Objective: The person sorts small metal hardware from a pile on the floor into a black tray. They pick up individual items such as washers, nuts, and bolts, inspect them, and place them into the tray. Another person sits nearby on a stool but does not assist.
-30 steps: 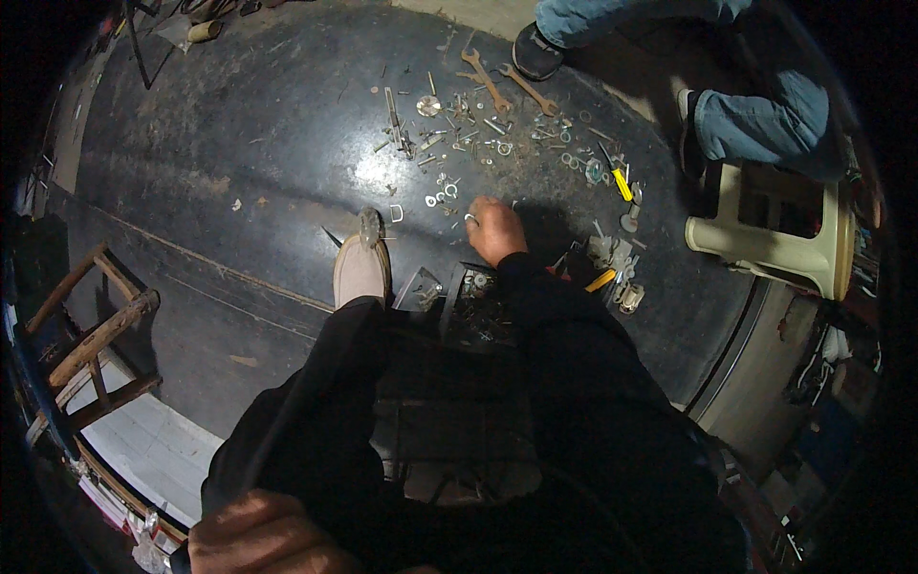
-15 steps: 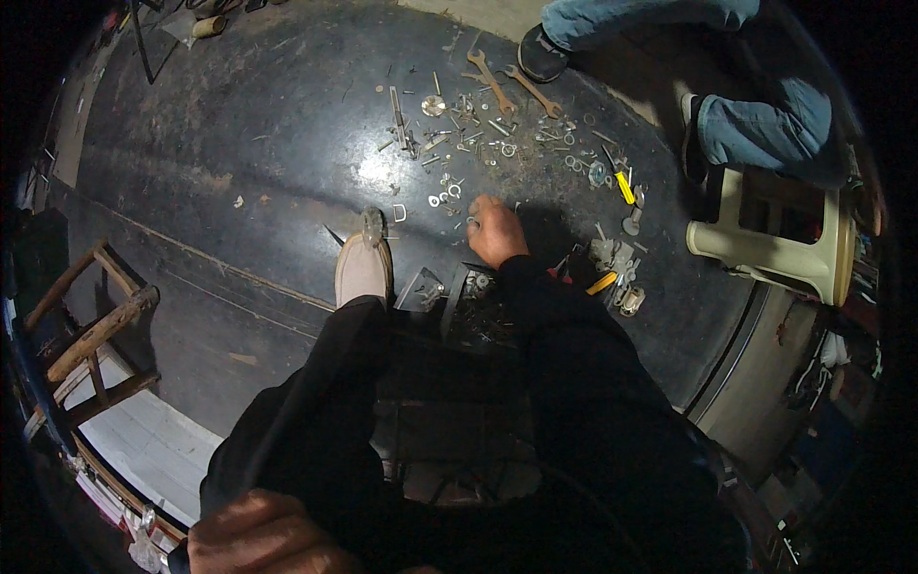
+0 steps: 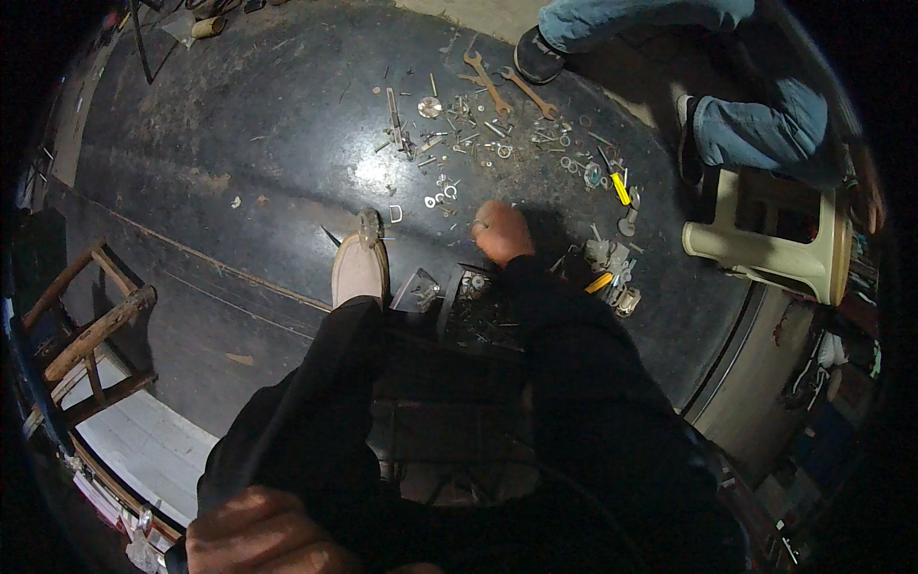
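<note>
Sm. silvery washers [image 3: 441,197], loose grp. on dk. floor [image 3: 287,163]; dk. tray [image 3: 448,308] nearby w/ metal bits [image 3: 475,284].

Floor mat [image 3: 268,124]: was dark and scuffed.
Open-end wrenches [image 3: 529,94]: two rusty ones lay close together.
Screwdriver [image 3: 620,188]: yellow-handled, lay to their right.
Washers [image 3: 451,192] and bolts [image 3: 496,131]: lay scattered nearby.

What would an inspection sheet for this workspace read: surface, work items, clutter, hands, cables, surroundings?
Surface: dark floor, scuffed and dirt-stained.
Work items: washers forward-left of the right hand; open tray with small metal parts nearer the body.
Clutter: two rusty open-ended wrenches, yellow-handled screwdriver, scattered bolts.
Hands: right curled, left hand curled at the lower edge; contents hidden.
Cables: whitish cord-like strand at right, unclear.
Surroundings: pale plastic stool, rough wooden frame, another person's jeans.
</note>
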